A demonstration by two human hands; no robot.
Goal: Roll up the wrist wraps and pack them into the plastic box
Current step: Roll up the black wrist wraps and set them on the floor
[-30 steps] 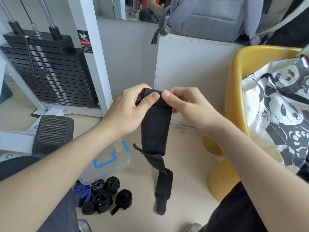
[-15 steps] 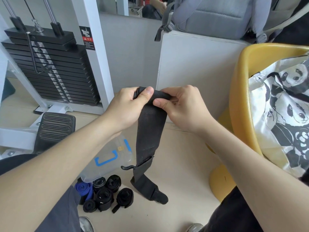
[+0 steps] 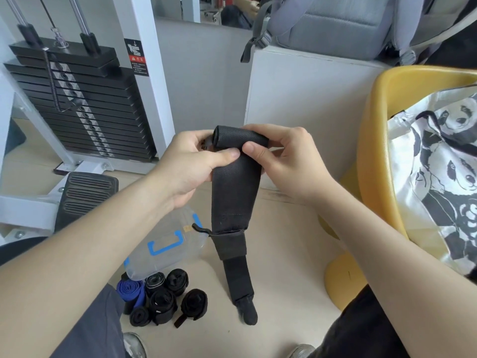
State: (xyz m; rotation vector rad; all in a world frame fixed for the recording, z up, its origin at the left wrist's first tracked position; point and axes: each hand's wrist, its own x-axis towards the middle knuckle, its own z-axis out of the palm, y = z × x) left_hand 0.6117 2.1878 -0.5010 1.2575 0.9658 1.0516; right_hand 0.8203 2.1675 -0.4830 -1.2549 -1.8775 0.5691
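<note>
A long black wrist wrap (image 3: 233,192) hangs in front of me, its top end curled into a small roll. My left hand (image 3: 188,166) and my right hand (image 3: 286,161) both pinch that roll, thumbs meeting on its front. The loose tail drops to the floor, with a thin thumb loop sticking out at its left side. Below, a clear plastic box (image 3: 167,244) with blue latches lies tilted on the floor. Several rolled wraps (image 3: 165,297), black ones and one blue (image 3: 130,290), sit bunched just in front of it.
A yellow chair (image 3: 361,177) holding a panda-print bag (image 3: 438,177) stands on the right. A weight-stack machine (image 3: 77,99) and its foot plate (image 3: 85,195) are on the left. A white block (image 3: 304,99) with a grey backpack stands behind. My knees and shoes frame the bottom.
The wrap's top end has been turned over into a thicker roll, and the hanging tail has become shorter and swung straighter down. Both hands stayed on the top end.
</note>
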